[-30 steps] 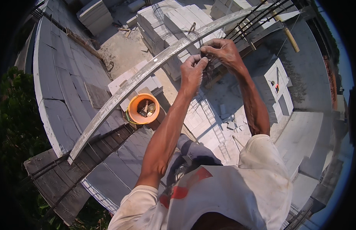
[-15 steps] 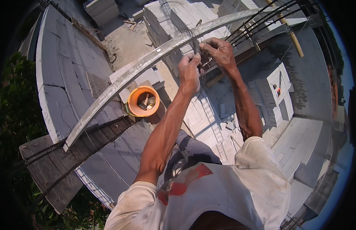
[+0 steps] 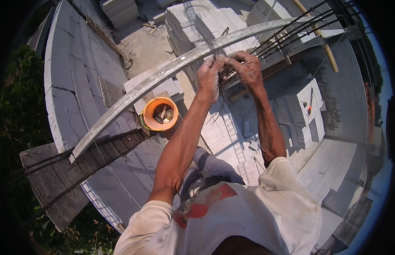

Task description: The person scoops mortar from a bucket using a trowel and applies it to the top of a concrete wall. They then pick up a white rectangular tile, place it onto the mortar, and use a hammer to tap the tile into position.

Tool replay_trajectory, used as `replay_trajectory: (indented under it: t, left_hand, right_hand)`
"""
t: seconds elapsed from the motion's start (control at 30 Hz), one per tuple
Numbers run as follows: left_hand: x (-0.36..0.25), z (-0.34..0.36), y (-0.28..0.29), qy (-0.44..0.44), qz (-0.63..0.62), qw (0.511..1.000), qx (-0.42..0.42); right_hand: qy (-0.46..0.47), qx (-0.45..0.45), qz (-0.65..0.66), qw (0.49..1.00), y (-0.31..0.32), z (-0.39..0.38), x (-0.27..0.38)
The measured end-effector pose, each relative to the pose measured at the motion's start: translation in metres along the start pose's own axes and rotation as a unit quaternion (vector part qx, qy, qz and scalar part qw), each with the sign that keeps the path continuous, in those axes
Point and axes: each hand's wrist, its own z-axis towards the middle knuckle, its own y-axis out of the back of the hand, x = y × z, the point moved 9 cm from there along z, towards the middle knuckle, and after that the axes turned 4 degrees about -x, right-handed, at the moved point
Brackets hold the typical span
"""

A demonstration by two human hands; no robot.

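Left hand (image 3: 209, 80): thumb and fingers closed in a pinch, apparently on dark wire strands (image 3: 222, 92), which hang below the knuckles in a loose tangle. Right hand (image 3: 249, 73): thumb and forefinger curled toward each other, tips next to the left thumb; whether they close on a strand cannot be told. The meeting of fingertips seems suited to wire this thin, one hand steadying what the other sorts or bends.

Metal bar (image 3: 183, 59): long, pale, spattered, bowed by the lens; passes just beyond the hands. More dark wire lies looped over it, probably because the bar makes a handy hanger within reach.

Bucket (image 3: 173, 120): orange, to the left of the left forearm, upright, with mixed small items (image 3: 165, 114) inside; perhaps set there so that its contents stay close by.

Steel rods (image 3: 286, 41): dark, bundled as a cage, beyond the right hand. Bamboo pole (image 3: 329, 54): yellowish, beside the rods.

Surface and surroundings: block wall (image 3: 63, 108), pale grey, jointed, along the left. Dark board (image 3: 57, 191), weathered, crossed by rods, lower left. Block stack (image 3: 225, 26), white, ahead. Floor (image 3: 140, 49): dusty, littered with scraps. Foliage (image 3: 21, 114): green, left edge. Open-air building site in hard sunlight, with sharp shadows.
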Motion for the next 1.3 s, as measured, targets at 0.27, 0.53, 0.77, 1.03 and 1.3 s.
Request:
replay_trajectory:
  t: [0.27, 0.53, 0.77, 1.03, 1.3]
  left_hand:
    - [-0.008, 0.011, 0.012, -0.045, 0.122, 0.987, -0.09]
    - [-0.006, 0.01, 0.005, -0.062, 0.117, 0.982, -0.131]
    - [-0.011, -0.002, 0.01, -0.067, -0.011, 0.985, -0.157]
    - [-0.026, -0.025, -0.049, -0.076, -0.128, 0.982, -0.118]
    - [-0.028, -0.021, -0.11, -0.089, -0.037, 0.994, -0.056]
  right_hand:
    - [-0.007, -0.068, 0.049, 0.996, 0.005, -0.004, 0.001]
    - [-0.171, 0.018, 0.289, 0.942, -0.013, -0.002, 0.012]
    - [-0.05, -0.22, 0.392, 0.892, 0.248, 0.066, 0.033]
    - [-0.039, -0.317, 0.386, 0.865, 0.468, 0.024, -0.003]
    - [-0.046, 0.094, 0.466, 0.879, 0.22, -0.004, 0.069]
